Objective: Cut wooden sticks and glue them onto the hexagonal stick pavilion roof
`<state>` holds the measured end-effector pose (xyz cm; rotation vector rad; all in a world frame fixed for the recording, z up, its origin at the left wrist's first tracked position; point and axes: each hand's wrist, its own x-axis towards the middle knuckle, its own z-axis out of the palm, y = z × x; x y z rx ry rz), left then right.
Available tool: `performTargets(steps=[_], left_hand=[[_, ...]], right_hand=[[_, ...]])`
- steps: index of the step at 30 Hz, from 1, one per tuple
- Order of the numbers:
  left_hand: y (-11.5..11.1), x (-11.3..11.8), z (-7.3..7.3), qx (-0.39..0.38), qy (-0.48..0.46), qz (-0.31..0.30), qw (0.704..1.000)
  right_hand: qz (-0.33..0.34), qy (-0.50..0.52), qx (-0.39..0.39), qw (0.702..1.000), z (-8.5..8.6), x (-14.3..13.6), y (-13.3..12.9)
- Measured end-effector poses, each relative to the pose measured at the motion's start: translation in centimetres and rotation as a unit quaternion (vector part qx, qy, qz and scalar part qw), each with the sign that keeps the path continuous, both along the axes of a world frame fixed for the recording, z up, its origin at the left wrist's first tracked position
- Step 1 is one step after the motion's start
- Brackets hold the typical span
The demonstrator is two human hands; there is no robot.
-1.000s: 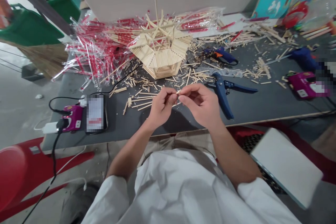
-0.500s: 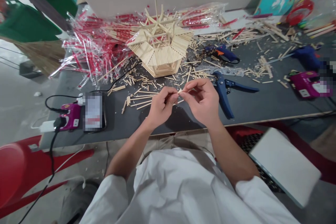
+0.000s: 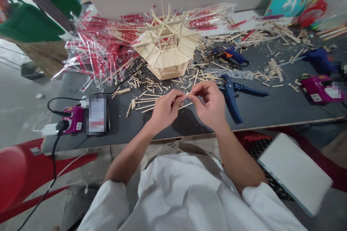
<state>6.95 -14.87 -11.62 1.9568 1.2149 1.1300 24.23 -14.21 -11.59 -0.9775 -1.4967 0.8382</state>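
Observation:
My left hand [image 3: 166, 107] and my right hand [image 3: 208, 104] meet fingertip to fingertip above the table's front half. Both are closed in a pinch on a small pale piece of wooden stick [image 3: 187, 94], mostly covered by the fingers. Just beyond stands a model built of wooden sticks [image 3: 173, 59], with sloping roof panels and one tall upright stick. Thin sticks [image 3: 145, 107] lie beside my left hand. A blue cutter [image 3: 232, 99], its handles spread, rests to the right of my right hand.
Plastic wrappers with red print [image 3: 94, 47] heap at the back left. A phone [image 3: 97, 115] and a purple power adapter [image 3: 73, 120] with cables lie at left. Blue glue guns [image 3: 233, 56], stick scraps and a second purple adapter [image 3: 317, 88] occupy the right. Red chairs [image 3: 13, 177] flank the table.
The view has shifted slightly. My left hand has turned a little, its wrist moving left; both hands stay pinched together in nearly the same place.

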Motion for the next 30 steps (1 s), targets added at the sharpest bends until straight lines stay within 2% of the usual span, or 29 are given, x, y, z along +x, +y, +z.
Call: performTargets(steps=[3, 5, 10, 14, 20, 22, 24, 26, 28, 30], left_hand=[[0.1, -0.5, 0.9, 0.029, 0.12, 0.011, 0.992], [0.3, -0.8, 1.0, 0.06, 0.199, 0.031, 0.978], [0.8, -1.2, -0.8, 0.145, 0.328, 0.054, 0.932], [0.9, -1.0, -1.7, 0.177, 0.383, 0.069, 0.904], [0.6, -0.6, -1.4, 0.149, 0.376, 0.054, 0.913], [0.9, -1.2, -1.6, 0.152, 0.398, 0.068, 0.902], [1.4, -2.2, -1.8, 0.151, 0.387, 0.088, 0.905], [2.1, -3.4, -1.9, 0.137, 0.312, 0.096, 0.935], [2.7, -4.2, -2.0, 0.099, 0.202, 0.076, 0.971], [3.1, -4.3, -2.2, 0.071, 0.128, 0.049, 0.988]], right_hand=[[-0.017, 0.014, -0.005, 1.0, -0.6, -0.5, 0.1], [-0.039, 0.019, -0.005, 0.999, -1.2, -1.1, 0.2], [-0.096, -0.077, 0.0, 0.992, -2.5, -2.4, 0.4], [-0.104, -0.148, 0.001, 0.984, -3.4, -2.5, 0.5], [-0.061, -0.186, 0.047, 0.98, -3.7, -2.1, 0.7], [-0.047, -0.194, 0.075, 0.977, -3.4, -1.9, 0.7], [-0.052, -0.19, 0.091, 0.976, -3.0, -1.6, 0.6], [-0.09, -0.176, 0.091, 0.976, -2.5, -0.8, 0.5], [-0.139, -0.165, 0.074, 0.974, -2.0, 0.3, 0.6], [-0.167, -0.165, 0.059, 0.97, -1.8, 1.9, 0.7]])
